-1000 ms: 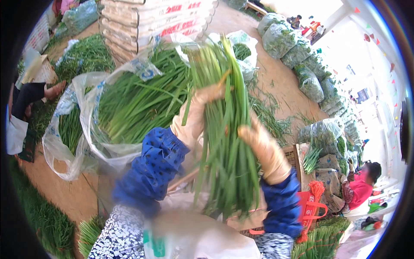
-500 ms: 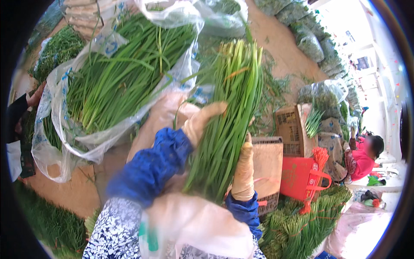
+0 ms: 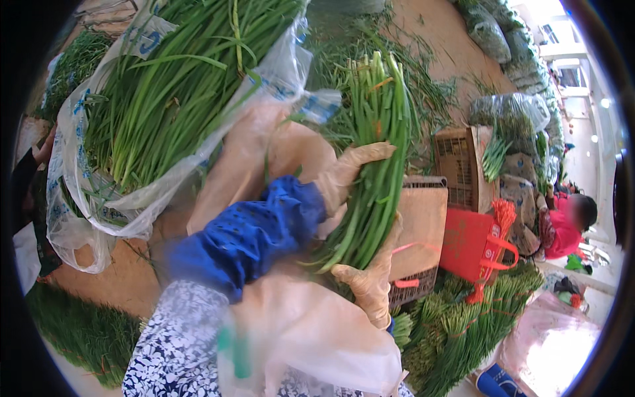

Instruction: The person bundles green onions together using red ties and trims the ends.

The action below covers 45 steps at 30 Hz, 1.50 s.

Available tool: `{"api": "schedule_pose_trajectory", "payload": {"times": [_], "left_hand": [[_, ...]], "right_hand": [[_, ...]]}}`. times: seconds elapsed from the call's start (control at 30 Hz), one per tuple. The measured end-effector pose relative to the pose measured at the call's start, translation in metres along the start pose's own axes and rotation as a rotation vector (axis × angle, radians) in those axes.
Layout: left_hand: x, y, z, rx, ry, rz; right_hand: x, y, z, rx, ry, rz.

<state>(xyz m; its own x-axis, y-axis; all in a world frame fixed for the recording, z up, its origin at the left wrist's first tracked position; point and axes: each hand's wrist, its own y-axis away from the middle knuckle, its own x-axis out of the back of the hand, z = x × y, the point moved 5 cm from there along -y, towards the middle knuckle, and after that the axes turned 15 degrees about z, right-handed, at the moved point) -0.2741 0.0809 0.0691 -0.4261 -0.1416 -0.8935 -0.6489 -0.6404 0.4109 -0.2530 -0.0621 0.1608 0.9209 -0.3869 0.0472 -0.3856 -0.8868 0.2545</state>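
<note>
A bunch of long green garlic chives stands tilted in front of me, cut stems up and leaf tips down. My left hand, in a tan glove with a blue oversleeve, is wrapped around its middle. Lower down, my right hand, gloved alike, cups the leaf ends between its spread thumb and its fingers. A pale cover lies over my lap beneath the bunch. To the left, an open clear plastic bag is filled with loose chives.
On the right are a wooden board on a crate, another crate, a red bag with red ties, and tied chive bundles. Loose trimmings litter the floor. Another person sits far right; someone's hand shows far left.
The bunch has shifted right and its leaf ends have drawn together. My left hand reaches further across it. My right hand has moved down to the leaf ends, and the view has shifted slightly.
</note>
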Motion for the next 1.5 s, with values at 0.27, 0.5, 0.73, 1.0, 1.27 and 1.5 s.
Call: {"api": "schedule_pose_trajectory", "payload": {"times": [0.27, 0.5, 0.73, 1.0, 1.27, 1.5], "left_hand": [[-0.057, -0.013, 0.009, -0.080, 0.080, 0.026], [-0.087, -0.023, 0.033, -0.414, -0.207, -0.161], [0.001, 0.025, 0.046, -0.487, -1.223, 0.095], [0.021, 0.033, 0.045, -0.319, -1.184, -0.045], [0.025, 0.024, 0.036, -0.097, -0.858, 0.053], [0.042, 0.009, 0.022, 0.328, -0.395, 0.076]], "right_hand": [[0.028, -0.048, 0.087, 0.000, -0.215, 0.464], [0.052, -0.126, 0.032, 0.226, 0.009, 0.398], [0.075, -0.294, 0.077, 0.278, 1.223, 0.264], [0.056, -0.377, 0.022, 0.352, 1.726, 0.104], [0.020, -0.344, 0.116, -0.009, 1.737, -0.155], [0.009, -0.326, 0.066, -0.018, 1.981, -0.332]]}}
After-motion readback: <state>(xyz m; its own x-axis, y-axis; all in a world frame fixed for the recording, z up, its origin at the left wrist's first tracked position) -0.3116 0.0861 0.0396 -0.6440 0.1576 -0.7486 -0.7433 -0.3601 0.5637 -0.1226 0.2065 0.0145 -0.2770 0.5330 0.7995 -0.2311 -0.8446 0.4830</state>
